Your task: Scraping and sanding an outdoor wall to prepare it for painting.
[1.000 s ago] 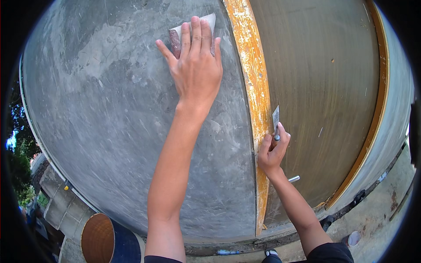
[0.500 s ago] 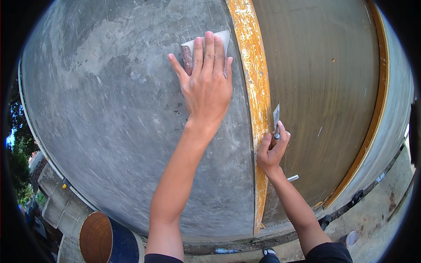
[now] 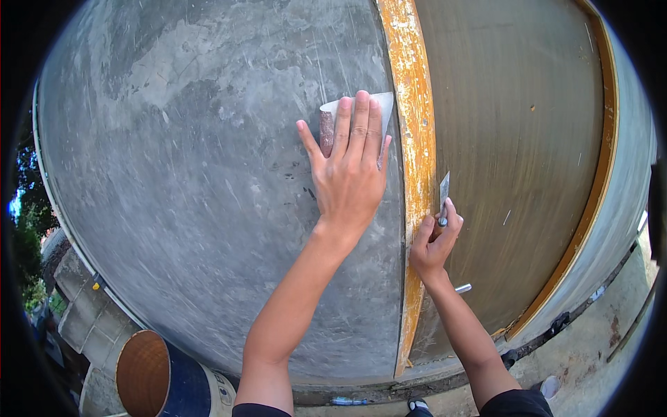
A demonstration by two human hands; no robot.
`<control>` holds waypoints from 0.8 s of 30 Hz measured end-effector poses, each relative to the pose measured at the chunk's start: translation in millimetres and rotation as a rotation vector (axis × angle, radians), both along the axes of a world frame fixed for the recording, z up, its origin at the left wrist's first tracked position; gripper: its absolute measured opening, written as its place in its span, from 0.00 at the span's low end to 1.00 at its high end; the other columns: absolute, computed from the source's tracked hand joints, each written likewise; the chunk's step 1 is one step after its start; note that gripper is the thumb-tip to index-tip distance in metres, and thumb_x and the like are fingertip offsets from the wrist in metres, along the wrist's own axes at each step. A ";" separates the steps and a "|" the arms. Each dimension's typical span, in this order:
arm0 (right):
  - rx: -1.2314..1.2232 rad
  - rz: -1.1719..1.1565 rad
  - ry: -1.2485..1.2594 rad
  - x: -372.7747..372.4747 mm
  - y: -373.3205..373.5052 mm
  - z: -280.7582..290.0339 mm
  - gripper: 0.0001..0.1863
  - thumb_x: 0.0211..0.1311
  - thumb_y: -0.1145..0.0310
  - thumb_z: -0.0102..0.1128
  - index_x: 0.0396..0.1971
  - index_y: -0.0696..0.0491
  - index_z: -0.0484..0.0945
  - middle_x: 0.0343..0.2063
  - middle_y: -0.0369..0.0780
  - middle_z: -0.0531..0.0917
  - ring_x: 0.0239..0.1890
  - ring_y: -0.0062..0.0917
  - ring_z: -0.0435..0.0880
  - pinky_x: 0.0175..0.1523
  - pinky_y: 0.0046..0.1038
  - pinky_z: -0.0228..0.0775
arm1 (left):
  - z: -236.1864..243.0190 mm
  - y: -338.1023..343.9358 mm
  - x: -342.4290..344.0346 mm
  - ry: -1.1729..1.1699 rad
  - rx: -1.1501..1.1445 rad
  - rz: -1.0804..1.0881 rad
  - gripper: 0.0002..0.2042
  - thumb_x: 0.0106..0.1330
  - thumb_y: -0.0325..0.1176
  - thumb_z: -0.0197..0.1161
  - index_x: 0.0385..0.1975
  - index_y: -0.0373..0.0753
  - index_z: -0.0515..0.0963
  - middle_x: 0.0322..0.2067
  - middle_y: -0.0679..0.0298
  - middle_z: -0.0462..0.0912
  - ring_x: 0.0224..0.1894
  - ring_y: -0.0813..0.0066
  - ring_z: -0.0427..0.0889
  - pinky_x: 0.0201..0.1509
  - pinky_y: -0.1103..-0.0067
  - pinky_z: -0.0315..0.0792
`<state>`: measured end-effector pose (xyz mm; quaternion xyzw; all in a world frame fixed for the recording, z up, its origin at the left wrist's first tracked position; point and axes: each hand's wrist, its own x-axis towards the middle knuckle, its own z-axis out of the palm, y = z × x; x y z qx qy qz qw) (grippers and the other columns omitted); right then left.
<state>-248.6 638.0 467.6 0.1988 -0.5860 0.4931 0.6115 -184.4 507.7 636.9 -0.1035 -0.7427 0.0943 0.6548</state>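
My left hand (image 3: 350, 187) lies with its fingers outstretched on a folded sheet of sandpaper (image 3: 326, 132), holding it pressed to the grey cement wall (image 3: 194, 208). The sheet's pale back and its reddish-brown grit side both show. Its upper right corner reaches nearly to the worn orange-yellow wooden frame (image 3: 414, 104). Lower down at that frame, my right hand (image 3: 434, 247) is closed around a small scraper (image 3: 445, 191) whose flat metal blade points up. The fingers cover most of its handle.
Right of the frame is a brown wooden panel (image 3: 514, 153) with a silver handle-like piece (image 3: 464, 288) beside my right forearm. A dark blue drum (image 3: 184, 382) stands at lower left near grey blocks (image 3: 97, 340). A small tub (image 3: 549, 387) sits on the ground at lower right.
My left hand has slid the sandpaper down and a little right along the wall, nearer the wooden frame. The right hand keeps its hold on the scraper. The view has shifted slightly.
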 end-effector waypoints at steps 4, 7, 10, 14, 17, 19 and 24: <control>0.008 -0.021 0.045 1.6 -0.6 2.6 0.26 0.67 0.75 0.53 0.63 0.62 0.61 0.42 0.47 0.70 0.36 0.31 0.72 0.33 0.27 0.74 | -36.8 6.2 3.7 -0.056 0.067 0.003 0.25 0.74 0.43 0.51 0.70 0.46 0.64 0.71 0.69 0.62 0.74 0.70 0.57 0.74 0.42 0.30; -0.010 0.033 0.020 0.8 -3.7 1.8 0.26 0.67 0.75 0.53 0.64 0.61 0.61 0.42 0.47 0.70 0.35 0.30 0.73 0.30 0.27 0.74 | -37.9 1.8 1.6 -0.075 0.063 -0.001 0.25 0.74 0.44 0.51 0.70 0.48 0.64 0.71 0.70 0.62 0.75 0.71 0.55 0.74 0.42 0.29; -0.005 0.019 0.035 1.7 -5.4 1.9 0.26 0.67 0.75 0.53 0.64 0.60 0.61 0.43 0.47 0.70 0.34 0.30 0.74 0.28 0.27 0.74 | -13.5 3.4 -3.1 -0.069 0.029 -0.004 0.25 0.74 0.44 0.51 0.70 0.48 0.64 0.72 0.71 0.61 0.75 0.71 0.56 0.74 0.42 0.29; 0.015 -0.028 0.018 3.1 -0.4 4.3 0.26 0.67 0.76 0.53 0.64 0.59 0.60 0.43 0.47 0.69 0.34 0.30 0.76 0.30 0.26 0.76 | -2.2 15.3 -6.1 -0.023 0.055 -0.039 0.25 0.75 0.44 0.50 0.70 0.48 0.65 0.71 0.71 0.62 0.75 0.71 0.56 0.74 0.42 0.29; 0.003 -0.011 0.021 6.8 -1.6 6.0 0.26 0.67 0.76 0.53 0.65 0.58 0.61 0.43 0.47 0.69 0.33 0.30 0.76 0.30 0.26 0.75 | -27.6 15.0 -5.0 -0.048 0.067 -0.029 0.24 0.75 0.44 0.50 0.70 0.48 0.65 0.71 0.71 0.62 0.75 0.71 0.56 0.74 0.42 0.30; -0.007 0.015 0.018 6.3 -2.2 7.8 0.26 0.67 0.76 0.53 0.65 0.58 0.61 0.43 0.47 0.69 0.32 0.29 0.76 0.29 0.26 0.75 | -29.4 13.2 -4.6 -0.056 0.064 -0.013 0.24 0.75 0.44 0.50 0.69 0.48 0.65 0.71 0.71 0.61 0.75 0.71 0.56 0.74 0.42 0.30; 0.001 0.011 0.008 5.6 -2.9 2.4 0.27 0.67 0.76 0.53 0.64 0.58 0.61 0.43 0.48 0.70 0.32 0.29 0.76 0.29 0.26 0.74 | 7.9 13.5 -8.4 -0.013 0.019 -0.031 0.24 0.75 0.44 0.49 0.70 0.48 0.64 0.72 0.72 0.60 0.75 0.73 0.55 0.74 0.42 0.29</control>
